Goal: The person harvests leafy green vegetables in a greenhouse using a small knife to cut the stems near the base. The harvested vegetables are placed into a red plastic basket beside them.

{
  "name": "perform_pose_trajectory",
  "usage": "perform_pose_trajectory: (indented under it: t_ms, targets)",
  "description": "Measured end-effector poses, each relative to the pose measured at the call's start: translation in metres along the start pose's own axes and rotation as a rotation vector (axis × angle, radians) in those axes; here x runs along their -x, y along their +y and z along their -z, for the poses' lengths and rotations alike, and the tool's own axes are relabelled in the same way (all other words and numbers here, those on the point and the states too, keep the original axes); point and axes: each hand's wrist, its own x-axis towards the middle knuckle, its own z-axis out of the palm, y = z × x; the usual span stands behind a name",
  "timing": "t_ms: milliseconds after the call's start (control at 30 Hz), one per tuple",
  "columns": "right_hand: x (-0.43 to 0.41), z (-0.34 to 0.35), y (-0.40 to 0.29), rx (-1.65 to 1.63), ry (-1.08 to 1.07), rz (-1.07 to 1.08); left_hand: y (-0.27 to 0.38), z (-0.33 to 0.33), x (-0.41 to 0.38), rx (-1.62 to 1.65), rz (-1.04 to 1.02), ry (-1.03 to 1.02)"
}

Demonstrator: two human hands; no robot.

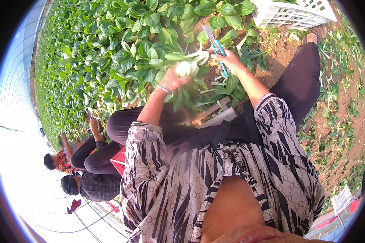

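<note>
My left hand (174,79) is closed around a leafy green (187,69), like bok choy, its pale cut base turned up and its leaves partly blurred. Just right of it, my right hand (228,60) grips a blue utility knife (218,48) with its blade out, pointing up and away from me. A few pale stalks (202,56) lie between the two hands, by the right fingers; whether those fingers hold them I cannot tell. Loose leaves and stems (223,86) are on the soil below the knife.
Dense rows of leafy greens (118,57) grow ahead and to the left. A white plastic crate (292,15) stands at the upper right, beside my foot. Trimmed leaves litter the soil (331,127) at right. Co-workers (99,185) sit at the left, near a red crate (118,159).
</note>
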Motion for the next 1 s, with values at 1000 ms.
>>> perform_pose_trajectory:
  t_ms: [1000]
  targets:
    - [0.015,-0.068,-0.012,0.36,0.002,-0.021,-0.011,-0.037,-0.001,0.629,0.173,-0.092]
